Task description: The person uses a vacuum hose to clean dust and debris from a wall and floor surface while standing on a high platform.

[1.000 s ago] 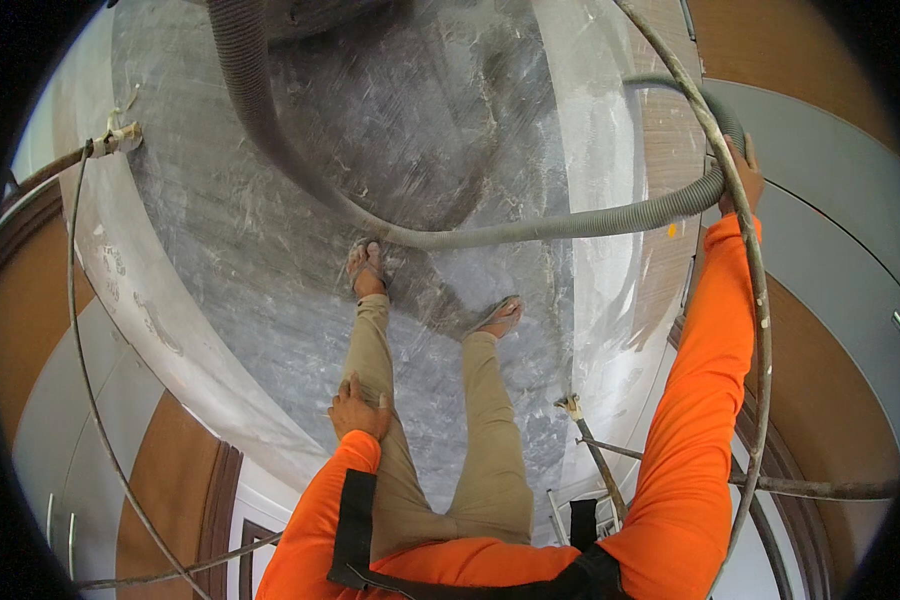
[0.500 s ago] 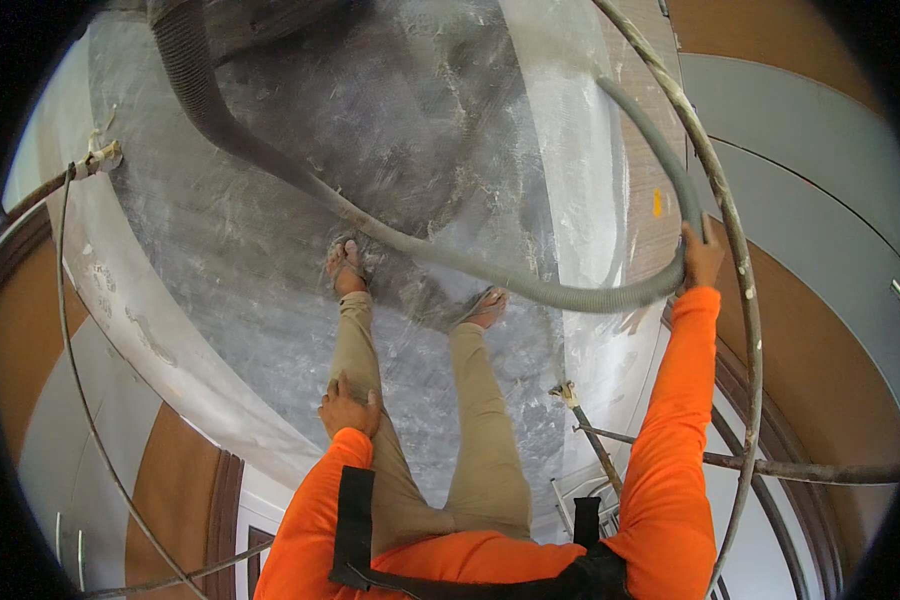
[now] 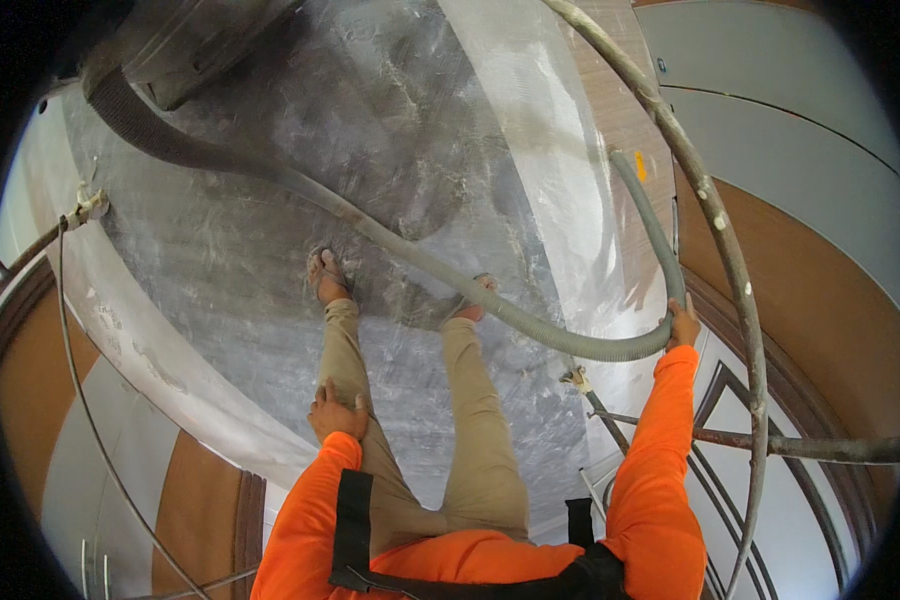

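Observation:
My right hand (image 3: 684, 325) is closed around a grey corrugated hose (image 3: 580, 345), close to its bend on the right. From there the hose's free end (image 3: 620, 162) points away from me, over the pale strip (image 3: 570, 170) along the right of the grey surface. The rest of the hose sweeps left past my feet to a dusty, dark machine (image 3: 200, 50) at the far left. Fingers spread, my left hand (image 3: 337, 412) lies on my left leg in khaki trousers (image 3: 350, 350). Nothing shows in it.
A dusty grey surface (image 3: 440, 210) lies under my sandalled feet. A long white-spotted pole (image 3: 735, 260) curves past my right arm, crossed by a rusty pipe (image 3: 830, 448). A thin cable (image 3: 90, 420) hangs at left. Brown and grey cabinet panels (image 3: 790, 150) flank both sides.
My right hand and the hose bend have moved nearer to me. The hose's free end has come nearer too. More of the machine shows at far left. My left hand stays on my leg.

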A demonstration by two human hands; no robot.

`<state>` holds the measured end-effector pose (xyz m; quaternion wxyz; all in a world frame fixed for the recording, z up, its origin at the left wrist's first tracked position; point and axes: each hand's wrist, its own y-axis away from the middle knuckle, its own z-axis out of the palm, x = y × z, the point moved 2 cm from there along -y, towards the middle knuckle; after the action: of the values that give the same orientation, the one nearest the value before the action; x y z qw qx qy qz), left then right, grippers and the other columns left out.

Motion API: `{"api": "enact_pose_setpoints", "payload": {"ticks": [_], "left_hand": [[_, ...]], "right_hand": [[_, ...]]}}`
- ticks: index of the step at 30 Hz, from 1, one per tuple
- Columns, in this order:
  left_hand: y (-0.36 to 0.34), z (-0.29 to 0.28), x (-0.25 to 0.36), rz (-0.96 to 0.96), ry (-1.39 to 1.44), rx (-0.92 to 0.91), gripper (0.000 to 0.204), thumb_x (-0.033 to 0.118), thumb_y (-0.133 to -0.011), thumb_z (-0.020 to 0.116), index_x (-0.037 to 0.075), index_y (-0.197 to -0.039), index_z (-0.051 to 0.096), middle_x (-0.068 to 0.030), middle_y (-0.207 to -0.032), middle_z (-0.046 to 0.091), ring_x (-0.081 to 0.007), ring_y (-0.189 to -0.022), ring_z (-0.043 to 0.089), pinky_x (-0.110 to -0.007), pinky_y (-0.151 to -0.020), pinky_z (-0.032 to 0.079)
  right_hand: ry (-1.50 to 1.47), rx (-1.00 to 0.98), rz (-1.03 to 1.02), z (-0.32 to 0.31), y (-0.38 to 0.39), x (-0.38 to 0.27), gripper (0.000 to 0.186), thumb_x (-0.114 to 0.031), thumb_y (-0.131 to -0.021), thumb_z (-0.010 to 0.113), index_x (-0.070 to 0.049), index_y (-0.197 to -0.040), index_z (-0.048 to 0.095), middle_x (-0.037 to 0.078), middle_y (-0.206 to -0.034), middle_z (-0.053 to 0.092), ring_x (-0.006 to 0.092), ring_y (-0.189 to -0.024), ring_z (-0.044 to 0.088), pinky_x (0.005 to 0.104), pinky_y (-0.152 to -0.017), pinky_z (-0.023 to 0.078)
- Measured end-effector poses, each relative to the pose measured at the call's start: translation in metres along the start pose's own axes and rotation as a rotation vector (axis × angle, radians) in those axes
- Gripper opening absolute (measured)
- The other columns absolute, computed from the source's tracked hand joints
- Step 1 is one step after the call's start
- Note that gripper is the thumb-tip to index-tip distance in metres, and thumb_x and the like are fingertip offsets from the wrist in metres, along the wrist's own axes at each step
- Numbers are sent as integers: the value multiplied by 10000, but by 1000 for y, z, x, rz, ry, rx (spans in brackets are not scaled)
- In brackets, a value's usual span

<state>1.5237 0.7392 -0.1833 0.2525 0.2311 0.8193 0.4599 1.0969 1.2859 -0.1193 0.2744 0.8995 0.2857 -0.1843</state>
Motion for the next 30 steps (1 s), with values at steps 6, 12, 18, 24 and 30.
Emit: {"api": "enact_pose_setpoints", "payload": {"ticks": [6,12,18,24,30], "left_hand": [[4,-6,7,6,-5,-8,838,498,-844,659,138,-1547,377,-174,-1510,460,-356,-1304,504,-482,-1078,390],[2,-4,3,16,-5,-6,842,505,-840,658,141,-1546,379,-177,-1511,460,-360,-1300,507,-481,-1072,397],[-3,2,-5,23,30,3,843,512,-835,662,140,-1541,388,-177,-1507,466,-361,-1294,513,-484,-1065,402],[-1,-2,-12,22,27,33,839,511,-830,668,140,-1533,400,-168,-1505,472,-362,-1286,521,-491,-1069,400],[-5,-6,-15,8,59,-2,844,514,-831,667,143,-1538,392,-154,-1510,471,-352,-1295,513,-487,-1072,395]], "right_hand": [[38,34,114,-45,6,51,636,-18,-822,704,-47,-1440,553,125,-1156,693,218,-844,660,334,-704,551],[80,231,127,-87,-14,122,665,-65,-798,711,-34,-1442,546,172,-1224,677,269,-988,667,355,-870,539],[293,260,168,-100,-36,145,726,-181,-793,704,-4,-1467,500,187,-1278,655,288,-1107,653,349,-951,510],[204,115,204,-52,-47,122,748,-214,-807,708,5,-1483,472,183,-1359,608,276,-1150,631,346,-979,495],[45,129,-48,12,-63,45,692,-142,-874,709,-109,-1519,457,158,-1337,620,289,-1028,667,414,-833,551]]}}
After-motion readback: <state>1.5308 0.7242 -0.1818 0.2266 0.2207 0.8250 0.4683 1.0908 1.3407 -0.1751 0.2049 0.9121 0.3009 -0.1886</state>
